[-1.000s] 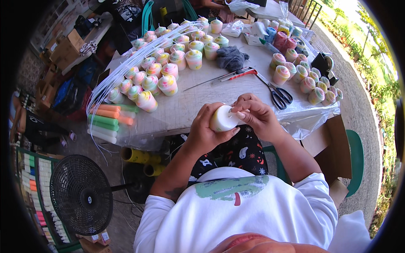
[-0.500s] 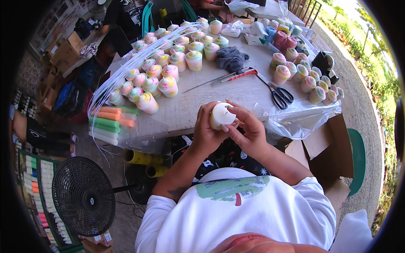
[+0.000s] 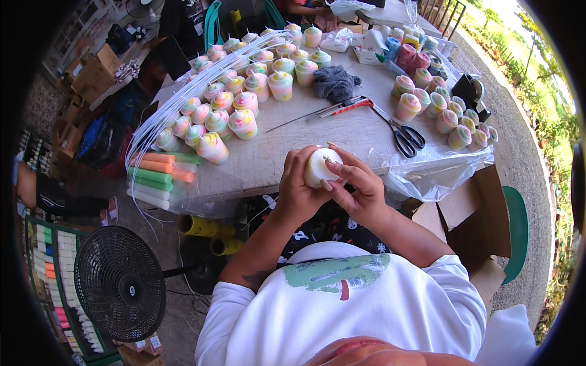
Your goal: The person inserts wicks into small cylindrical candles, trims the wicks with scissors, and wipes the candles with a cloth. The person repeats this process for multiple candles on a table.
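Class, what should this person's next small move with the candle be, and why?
Probably a gentle press by the right hand near the middle of the candle's flat white end: that hand's fingers are there, and the left hand grips the side.

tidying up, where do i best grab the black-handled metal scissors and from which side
Probably take the black-handled metal scissors by their two loops, from the near right: they lie with the loops at the near end and blades pointing away left.
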Tool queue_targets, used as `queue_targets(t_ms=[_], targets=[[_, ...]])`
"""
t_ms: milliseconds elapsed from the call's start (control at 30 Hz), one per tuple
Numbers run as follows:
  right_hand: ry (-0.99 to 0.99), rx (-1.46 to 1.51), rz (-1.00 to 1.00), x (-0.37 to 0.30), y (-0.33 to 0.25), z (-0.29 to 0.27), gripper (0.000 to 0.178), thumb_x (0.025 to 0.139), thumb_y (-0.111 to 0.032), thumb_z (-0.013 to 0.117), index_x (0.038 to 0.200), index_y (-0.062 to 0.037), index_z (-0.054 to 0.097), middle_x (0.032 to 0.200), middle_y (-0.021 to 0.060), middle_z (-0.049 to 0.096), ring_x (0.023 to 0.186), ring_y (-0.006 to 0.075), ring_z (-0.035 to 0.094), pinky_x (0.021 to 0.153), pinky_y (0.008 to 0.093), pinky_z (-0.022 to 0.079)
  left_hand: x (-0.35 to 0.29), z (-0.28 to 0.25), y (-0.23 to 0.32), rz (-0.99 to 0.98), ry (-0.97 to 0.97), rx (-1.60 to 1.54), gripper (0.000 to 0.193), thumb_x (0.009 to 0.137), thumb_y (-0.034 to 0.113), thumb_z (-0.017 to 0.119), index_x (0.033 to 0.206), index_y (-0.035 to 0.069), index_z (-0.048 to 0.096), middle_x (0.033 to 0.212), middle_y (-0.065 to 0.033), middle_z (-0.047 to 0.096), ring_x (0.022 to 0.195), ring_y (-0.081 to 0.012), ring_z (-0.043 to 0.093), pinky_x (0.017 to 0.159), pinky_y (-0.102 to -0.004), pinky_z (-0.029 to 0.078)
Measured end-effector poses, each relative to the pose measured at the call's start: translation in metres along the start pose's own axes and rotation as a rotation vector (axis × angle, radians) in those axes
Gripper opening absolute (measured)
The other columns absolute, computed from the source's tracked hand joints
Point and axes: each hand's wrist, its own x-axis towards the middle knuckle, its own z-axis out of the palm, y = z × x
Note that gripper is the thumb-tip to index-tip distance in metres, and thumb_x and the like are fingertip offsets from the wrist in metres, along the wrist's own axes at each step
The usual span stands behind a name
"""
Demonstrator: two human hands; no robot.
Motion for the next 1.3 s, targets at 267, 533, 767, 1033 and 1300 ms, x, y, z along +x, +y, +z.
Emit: queue_targets(t_ms=[267, 533, 767, 1033, 1300], targets=[[-0.032, 0.000, 0.024, -0.001, 0.008, 0.003, 0.032, 0.083, -0.005, 0.071, 0.114, -0.0060, 0.063, 0.129, 0.0223, 0.052, 0.111, 0.0296, 0.059, 0.085, 0.0351, 0.052, -0.004, 0.000, -0.004, -0.047, -0.016, -0.022, 0.066, 0.071, 0.031, 0.082, 0.121, 0.004, 0.048, 0.107, -0.0153, 0.053, 0.095, -0.0301, 0.057, 0.082, -0.0388, 0.049], [-0.094, 0.015, 0.175, 0.026, 0.030, -0.039, 0.029, 0.094, -0.015, 0.058, 0.122, -0.0071, 0.061, 0.124, 0.0171, 0.059, 0.114, 0.0283, 0.057, 0.096, 0.0351, 0.044, -0.006, -0.011, -0.015, -0.423, -0.107, -0.392, 0.063, 0.074, 0.016, 0.082, 0.124, 0.005, 0.045, 0.106, -0.0068, 0.058, 0.095, -0.0150, 0.058, 0.082, -0.0295, 0.050], [-0.441, -1.209, 0.496, 0.084, 0.114, -0.099, 0.020, 0.084, -0.009, 0.050, 0.090, -0.0018, 0.069, 0.102, 0.0189, 0.067, 0.096, 0.0347, 0.063, 0.080, 0.0412, 0.052, -0.002, -0.017, -0.025, -0.494, -0.116, -0.421, 0.062, 0.071, 0.011, 0.084, 0.120, 0.003, 0.048, 0.103, -0.0054, 0.061, 0.091, -0.0127, 0.060, 0.084, -0.0284, 0.051], [-0.396, -1.106, 0.831, 0.019, 0.078, -0.152, 0.025, 0.080, -0.008, 0.056, 0.100, 0.0041, 0.064, 0.104, 0.0266, 0.062, 0.099, 0.0398, 0.061, 0.086, 0.0424, 0.049, -0.005, -0.011, -0.026, -0.494, -0.114, -0.334, 0.052, 0.069, 0.015, 0.085, 0.111, 0.004, 0.055, 0.094, -0.0042, 0.064, 0.087, -0.0128, 0.063, 0.080, -0.0298, 0.052], [-0.469, -0.937, 0.886, -0.008, 0.051, -0.177, 0.069, 0.073, -0.009, 0.074, 0.134, 0.0000, 0.043, 0.100, 0.0218, 0.062, 0.097, 0.0365, 0.061, 0.086, 0.0412, 0.049, 0.004, 0.004, -0.011, -0.428, -0.211, -0.240, 0.052, 0.068, 0.019, 0.085, 0.108, 0.003, 0.057, 0.095, -0.0072, 0.065, 0.087, -0.0167, 0.063, 0.079, -0.0321, 0.051]])
